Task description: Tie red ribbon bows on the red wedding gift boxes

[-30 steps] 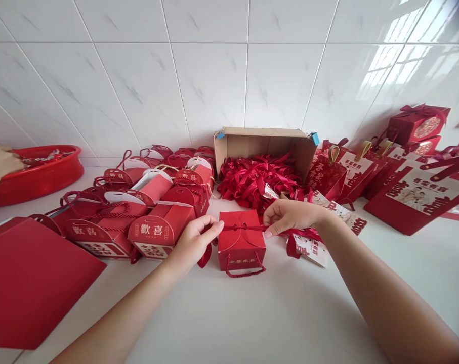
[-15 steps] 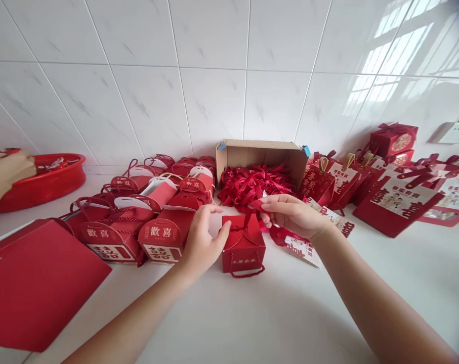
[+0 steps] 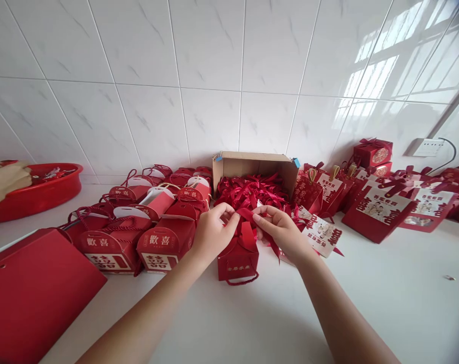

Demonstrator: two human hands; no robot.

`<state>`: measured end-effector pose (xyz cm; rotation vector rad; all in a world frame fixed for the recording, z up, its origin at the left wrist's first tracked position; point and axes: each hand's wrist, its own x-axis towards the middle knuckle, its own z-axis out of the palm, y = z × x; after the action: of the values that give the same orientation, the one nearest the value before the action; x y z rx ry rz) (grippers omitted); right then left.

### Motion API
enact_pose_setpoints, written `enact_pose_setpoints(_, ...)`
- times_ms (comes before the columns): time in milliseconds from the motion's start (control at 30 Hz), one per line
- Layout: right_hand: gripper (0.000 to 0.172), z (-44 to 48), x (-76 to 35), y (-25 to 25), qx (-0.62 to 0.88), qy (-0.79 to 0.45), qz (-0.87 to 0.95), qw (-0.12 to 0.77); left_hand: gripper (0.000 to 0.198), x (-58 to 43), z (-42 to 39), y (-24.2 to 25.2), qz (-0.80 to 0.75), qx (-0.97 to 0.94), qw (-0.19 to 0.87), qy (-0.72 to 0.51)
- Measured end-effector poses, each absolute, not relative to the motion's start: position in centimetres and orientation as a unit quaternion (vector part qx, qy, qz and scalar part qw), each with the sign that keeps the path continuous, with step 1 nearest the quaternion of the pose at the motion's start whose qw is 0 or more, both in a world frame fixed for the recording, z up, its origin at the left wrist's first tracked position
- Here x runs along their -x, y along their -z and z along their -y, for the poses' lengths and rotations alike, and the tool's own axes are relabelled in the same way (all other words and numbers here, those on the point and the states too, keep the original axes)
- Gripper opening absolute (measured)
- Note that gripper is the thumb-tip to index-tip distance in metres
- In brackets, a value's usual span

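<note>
Ribbon (image 3: 246,214) is pinched by left hand (image 3: 215,232) and right hand (image 3: 280,228); small box (image 3: 237,260) is placed at their six o'clock.

Backed beyond the grip by glossy white rectangular wall tiles (image 3: 210,55) veined in grey. Laid out beneath it on a smooth white worktop (image 3: 282,313). Brightened high to its right by a pale window reflection (image 3: 381,76) (barred and slanting across several tiles).

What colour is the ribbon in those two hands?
Red. The ribbon shows best in the head view, between the left hand and the right hand.
</note>
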<state>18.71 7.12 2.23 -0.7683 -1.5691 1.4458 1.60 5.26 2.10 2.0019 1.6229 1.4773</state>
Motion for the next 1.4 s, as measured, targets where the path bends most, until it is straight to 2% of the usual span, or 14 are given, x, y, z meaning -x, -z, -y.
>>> enact_pose_setpoints(133, 0.041, -7.4, -17.8, -1.1, 0.331, -0.498, 0.691, 0.407, 0.016, -1.7, -5.0, -2.1, -0.551, -0.678, 0.073, -0.482)
enact_pose_setpoints(267, 0.035, -7.7, -16.7, -0.4, 0.332, -0.461, 0.724, 0.392, 0.017, -1.8, -5.1, -2.3, -0.545, -0.686, 0.076, -0.476)
enact_pose_setpoints(400, 0.033, -7.6, -16.3, 0.0, 0.348, -0.389, 0.730, 0.441, 0.005, -1.2, -4.7, -2.5, -0.524, -0.678, 0.157, -0.492)
enact_pose_setpoints(500, 0.031, -7.5, -16.3, 0.2, 0.347, -0.353, 0.737, 0.460, 0.014, -0.3, -4.3, -1.8, -0.522, -0.657, 0.202, -0.504)
enact_pose_setpoints(800, 0.033, -6.9, -16.6, 0.7, 0.293, -0.514, 0.686, 0.423, 0.027, 1.6, -4.5, 2.8, -0.591, -0.608, 0.200, -0.491)
enact_pose_setpoints(1100, 0.027, -6.8, -16.2, 1.1, 0.334, -0.520, 0.651, 0.441, 0.032, 1.0, -3.3, 0.7, -0.628, -0.526, 0.387, -0.424)
enact_pose_setpoints(1233, 0.027, -6.7, -16.0, 1.3, 0.297, -0.555, 0.637, 0.445, 0.033, 1.2, -3.3, 0.4, -0.625, -0.523, 0.396, -0.424)
enact_pose_setpoints(1400, 0.025, -6.8, -16.2, 1.3, 0.283, -0.548, 0.650, 0.443, 0.044, 1.5, -3.4, 0.6, -0.603, -0.542, 0.396, -0.430)
